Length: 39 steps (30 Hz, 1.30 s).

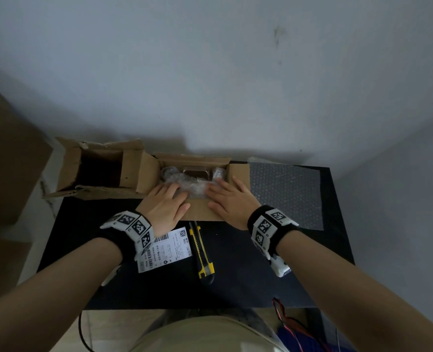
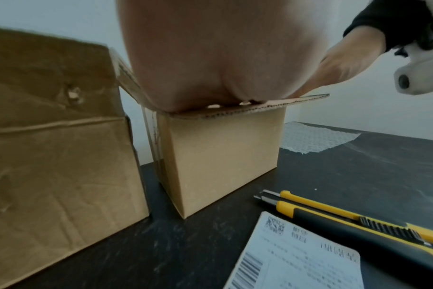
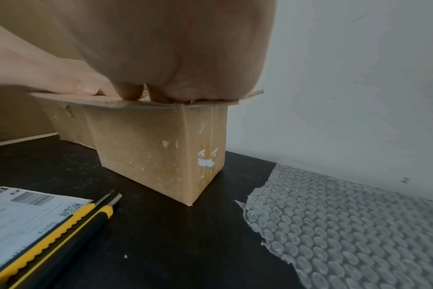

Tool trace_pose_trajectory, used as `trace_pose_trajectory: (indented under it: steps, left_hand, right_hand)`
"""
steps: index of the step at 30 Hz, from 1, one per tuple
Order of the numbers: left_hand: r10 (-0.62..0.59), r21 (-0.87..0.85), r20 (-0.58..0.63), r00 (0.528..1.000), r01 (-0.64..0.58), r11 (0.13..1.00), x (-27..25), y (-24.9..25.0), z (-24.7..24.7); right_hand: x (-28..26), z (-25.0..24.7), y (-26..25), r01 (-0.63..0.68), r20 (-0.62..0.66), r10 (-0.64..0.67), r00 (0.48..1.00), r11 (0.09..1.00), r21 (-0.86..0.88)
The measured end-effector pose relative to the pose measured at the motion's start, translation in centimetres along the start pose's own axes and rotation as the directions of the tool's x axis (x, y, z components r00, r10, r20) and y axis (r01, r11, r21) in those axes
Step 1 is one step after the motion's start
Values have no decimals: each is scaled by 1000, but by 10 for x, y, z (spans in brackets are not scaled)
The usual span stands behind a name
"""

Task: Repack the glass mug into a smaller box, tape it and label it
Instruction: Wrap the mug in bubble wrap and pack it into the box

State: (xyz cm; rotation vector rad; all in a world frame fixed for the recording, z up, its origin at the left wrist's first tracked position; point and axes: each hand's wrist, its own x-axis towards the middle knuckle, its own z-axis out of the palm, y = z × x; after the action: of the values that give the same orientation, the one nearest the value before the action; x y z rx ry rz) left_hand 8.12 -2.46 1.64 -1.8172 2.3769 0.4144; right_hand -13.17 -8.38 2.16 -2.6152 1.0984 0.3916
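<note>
**Both palms flat on the near flap of the small box**

Your smaller box [image 1: 238, 174] is plain corrugated cardboard, its fluted edge showing in the left wrist view, with scuffed white patches on one corner. Inside it lies the glass mug [image 1: 195, 173], swaddled in crinkly clear bubble wrap — only a dark rectangular patch and rounded lumps at either end can be made out. Just left of it stands the larger box [image 1: 98, 168], creased, torn at the flaps, open and dark inside.

Your left hand [image 1: 166, 203] and right hand [image 1: 229, 199] lie palm down on the near flap, fingers straight and spread, tips reaching the wrap; they grasp nothing. From both wrist cameras the heels of your palms fill the frame and hide the fingers.

On the matte black table [image 1: 248, 280] lie a white shipping label [image 1: 168, 251] — partly under your left wrist — a yellow-and-black utility knife [image 1: 202, 252], and a flat sheet of bubble wrap [image 1: 286, 194] on the right.
</note>
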Motion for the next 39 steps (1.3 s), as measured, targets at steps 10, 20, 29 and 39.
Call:
trace_pose_trajectory:
  steps: [10,20,29,39]
  left_hand:
    - [-91,-19,-71,993,90,996,11,15,-34]
    - [148,1,-379,914,-159,987,45,88,-88]
    - [230,48,-336,913,-227,973,91,175,-77]
    - [-2,54,33,999,1,999,127,233,-3]
  right_hand:
    - [-7,-24,-10,-73,-312,88,946,995,62]
    - [-51,-46,23,-262,-485,342,805,938,228]
    - [-105,-32,104,-375,-370,442,817,895,241]
    - [-132,41,188,-363,-117,411,904,883,296]
